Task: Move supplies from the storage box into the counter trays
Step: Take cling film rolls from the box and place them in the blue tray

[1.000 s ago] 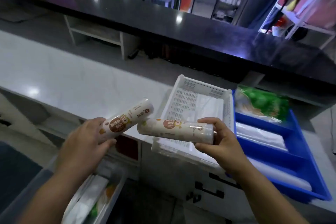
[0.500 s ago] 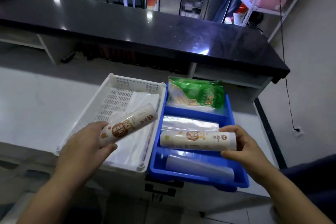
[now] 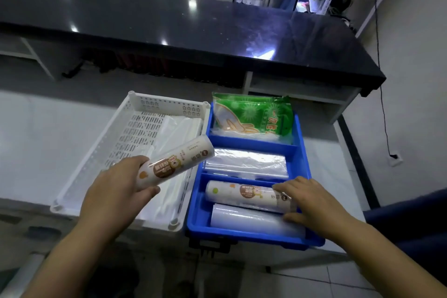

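The left hand (image 3: pixel 118 191) is wrapped around the lower end of a cream-coloured cylindrical roll with a brown round label (image 3: pixel 176 162), fingers curled over the top and thumb pressed beneath; the roll tilts up and to the right, its far end hanging over the seam between the two trays. The right hand (image 3: pixel 312 203) lies on the right end of a second cream roll with the same brown label (image 3: pixel 246 197), fingers spread across it and thumb low against the clear roll of plastic film (image 3: pixel 251 221) just in front; whether the fingers truly clasp the roll or only rest on it is hard to tell from this angle. That second roll lies flat in the nearest compartment of the blue plastic divided tray (image 3: pixel 196 222); the middle compartment holds a flat stack of clear plastic bags (image 3: pixel 246 163); the far one holds a green printed packet of disposable gloves (image 3: pixel 251 113). Touching the blue tray's left side stands a white perforated plastic basket (image 3: pixel 135 128) with folded white plastic bags (image 3: pixel 180 128) inside; both sit on a pale counter (image 3: pixel 36 143), beyond which runs a glossy black countertop (image 3: pixel 169 22).
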{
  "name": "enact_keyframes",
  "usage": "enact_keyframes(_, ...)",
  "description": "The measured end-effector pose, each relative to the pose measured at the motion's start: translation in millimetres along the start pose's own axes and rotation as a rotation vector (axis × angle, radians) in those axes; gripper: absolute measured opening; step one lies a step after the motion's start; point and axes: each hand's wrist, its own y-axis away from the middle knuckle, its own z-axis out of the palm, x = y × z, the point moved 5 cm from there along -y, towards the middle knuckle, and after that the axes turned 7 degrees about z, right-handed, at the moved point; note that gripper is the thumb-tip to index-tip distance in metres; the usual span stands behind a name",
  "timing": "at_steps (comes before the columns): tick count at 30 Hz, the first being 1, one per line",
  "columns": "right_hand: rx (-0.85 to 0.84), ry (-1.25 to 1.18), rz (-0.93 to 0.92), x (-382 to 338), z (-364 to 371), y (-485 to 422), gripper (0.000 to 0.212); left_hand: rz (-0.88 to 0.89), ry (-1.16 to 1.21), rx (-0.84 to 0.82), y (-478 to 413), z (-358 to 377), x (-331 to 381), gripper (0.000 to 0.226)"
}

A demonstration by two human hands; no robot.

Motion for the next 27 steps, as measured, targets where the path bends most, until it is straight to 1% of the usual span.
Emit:
enact_keyframes(3,0.013,0.073,-0.034,-2,-1,-1,0.050,0.025,0.005,-0.005,-6,-4,-3,0.043)
enact_keyframes(6,0.067,0.014,-0.015,-15,-9,-5,0.041,0.038,0.018,0.008,-10,-9,-9,0.045)
enact_keyframes(10,0.002,-0.063,-0.161,-78,6,-20,0.037,0.053,0.017,0.004,-13,-14,-19,0.046)
enact_keyframes(13,0.024,-0.103,-0.218,-117,17,-33,0.037,0.050,0.037,-0.007,-13,-16,-28,0.046)
enact_keyframes(17,0.038,0.019,-0.273,-136,23,-43,0.026,0.063,0.071,-0.021,-14,-15,-36,0.045)
enact_keyframes(19,0.025,0.075,-0.269,-138,22,-44,0.022,0.069,0.080,-0.034,-14,-13,-37,0.046)
enact_keyframes(21,0.034,0.080,-0.259,-137,17,-42,0.022,0.089,0.098,-0.040,-15,-12,-36,0.044)
enact_keyframes(24,0.070,-0.031,-0.207,-130,-6,-32,0.022,0.119,0.123,-0.062,-18,-11,-31,0.042)
enact_keyframes(27,0.106,-0.152,-0.112,-117,-34,-15,0.032,0.148,0.115,-0.079,-23,-10,-26,0.042)
